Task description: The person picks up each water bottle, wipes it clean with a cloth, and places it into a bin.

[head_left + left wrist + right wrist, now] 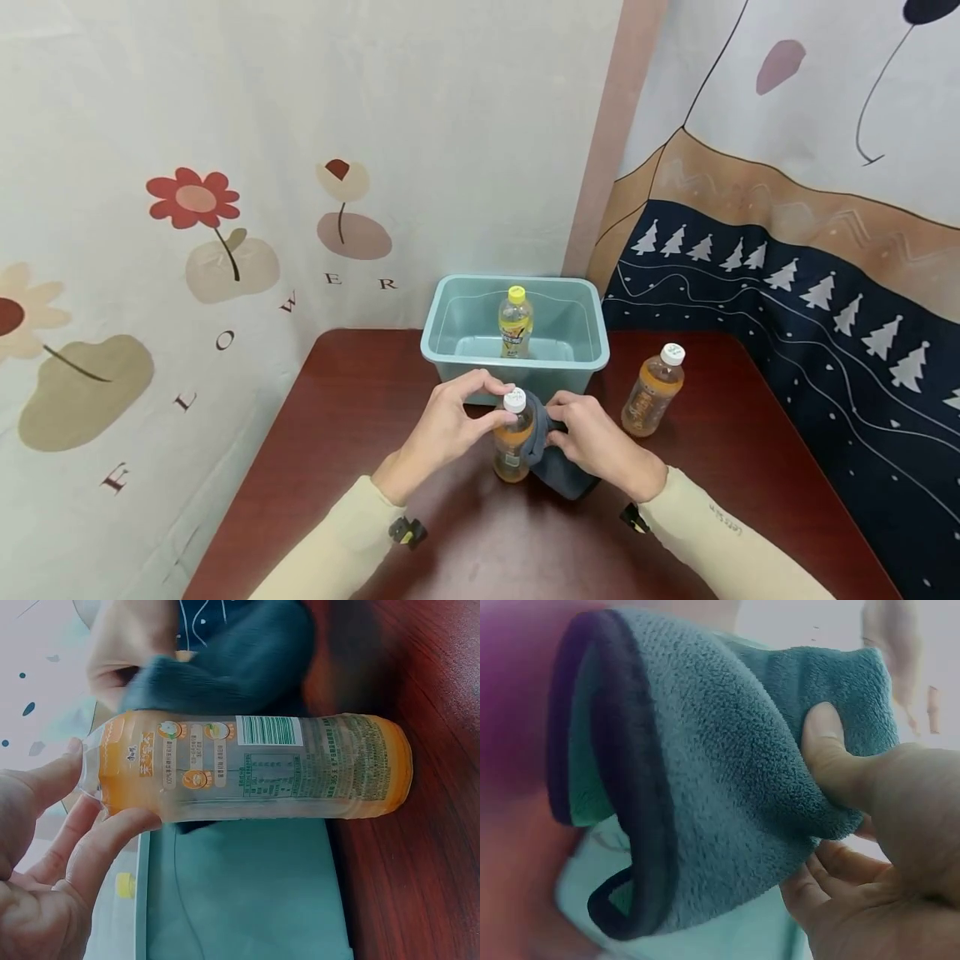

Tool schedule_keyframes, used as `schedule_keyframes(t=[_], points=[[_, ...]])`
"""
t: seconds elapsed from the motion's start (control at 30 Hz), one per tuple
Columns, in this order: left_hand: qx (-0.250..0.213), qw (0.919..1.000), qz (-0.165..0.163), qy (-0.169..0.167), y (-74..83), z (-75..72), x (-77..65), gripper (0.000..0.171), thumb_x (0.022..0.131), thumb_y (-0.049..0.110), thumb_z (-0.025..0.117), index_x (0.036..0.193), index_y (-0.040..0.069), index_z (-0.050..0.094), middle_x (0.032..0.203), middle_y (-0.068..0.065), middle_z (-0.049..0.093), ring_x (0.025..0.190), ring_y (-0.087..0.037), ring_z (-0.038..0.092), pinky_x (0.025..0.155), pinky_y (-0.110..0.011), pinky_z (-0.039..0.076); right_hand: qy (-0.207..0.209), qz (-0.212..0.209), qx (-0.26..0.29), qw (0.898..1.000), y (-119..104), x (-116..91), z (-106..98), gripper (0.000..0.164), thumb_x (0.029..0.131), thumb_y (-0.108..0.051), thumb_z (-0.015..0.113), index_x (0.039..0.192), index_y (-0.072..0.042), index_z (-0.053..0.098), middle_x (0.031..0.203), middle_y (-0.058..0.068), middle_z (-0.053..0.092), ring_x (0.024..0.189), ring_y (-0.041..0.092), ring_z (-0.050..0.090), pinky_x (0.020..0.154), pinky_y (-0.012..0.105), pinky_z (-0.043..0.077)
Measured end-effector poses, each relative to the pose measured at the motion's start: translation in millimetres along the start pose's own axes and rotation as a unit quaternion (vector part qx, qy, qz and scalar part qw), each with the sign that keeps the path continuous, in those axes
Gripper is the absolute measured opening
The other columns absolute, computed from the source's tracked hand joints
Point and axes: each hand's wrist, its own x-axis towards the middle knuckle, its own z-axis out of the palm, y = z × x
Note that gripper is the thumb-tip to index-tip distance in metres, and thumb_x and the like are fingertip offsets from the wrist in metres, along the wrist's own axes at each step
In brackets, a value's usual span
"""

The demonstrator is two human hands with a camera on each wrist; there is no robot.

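Observation:
My left hand (447,419) pinches a clear drink bottle (512,467) near its white cap, between thumb and fingers. The bottle stands close to upright in the middle of the table; its orange-banded label and barcode show in the left wrist view (225,765). My right hand (600,442) grips a folded grey-blue towel (564,475), which lies against the bottle's right side in the head view. In the right wrist view the thumb and fingers bunch the towel (712,772), whose dark-edged end hangs loose.
A light blue bin (427,346) stands at the back of the dark red table (360,400), holding a yellow-capped bottle (516,325). Another white-capped bottle (651,398) with an orange band stands to the right. Printed curtains (450,125) hang behind and at the sides.

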Motion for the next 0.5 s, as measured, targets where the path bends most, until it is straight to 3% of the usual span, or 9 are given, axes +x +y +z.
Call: schedule_keyframes(t=[0.13,0.3,0.5], points=[[0.002,0.9999,-0.011,0.0,1.1,0.0,-0.8,0.029,0.093,0.015,0.1,0.115,0.021,0.081,0.129,0.003,0.089,0.131,-0.019,0.083,0.113,-0.041,0.067,-0.028,0.001,0.003,1.0,13,-3,21,0.021,0.097,0.002,0.092,0.116,-0.007,0.091,0.106,0.005,0.078,0.1,0.021,0.083,0.081,0.026,0.07],[0.004,0.9999,-0.013,-0.001,1.1,1.3,-0.9,0.028,0.094,0.015,0.099,0.115,0.02,0.081,0.13,0.001,0.089,0.126,-0.019,0.085,0.11,-0.05,0.069,-0.052,0.006,-0.006,0.999,27,-5,44,0.015,0.094,0.006,0.093,0.102,-0.007,0.09,0.102,0.007,0.078,0.094,0.021,0.083,0.074,0.024,0.066],[0.012,0.9999,-0.002,0.0,-0.6,2.4,-0.3,0.029,0.094,0.014,0.099,0.115,0.019,0.081,0.129,0.001,0.089,0.124,-0.018,0.085,0.109,-0.044,0.069,-0.066,0.013,-0.005,0.998,35,-7,61,0.015,0.094,0.008,0.091,0.098,-0.006,0.089,0.095,0.006,0.078,0.083,0.009,0.076,0.065,0.018,0.053]])
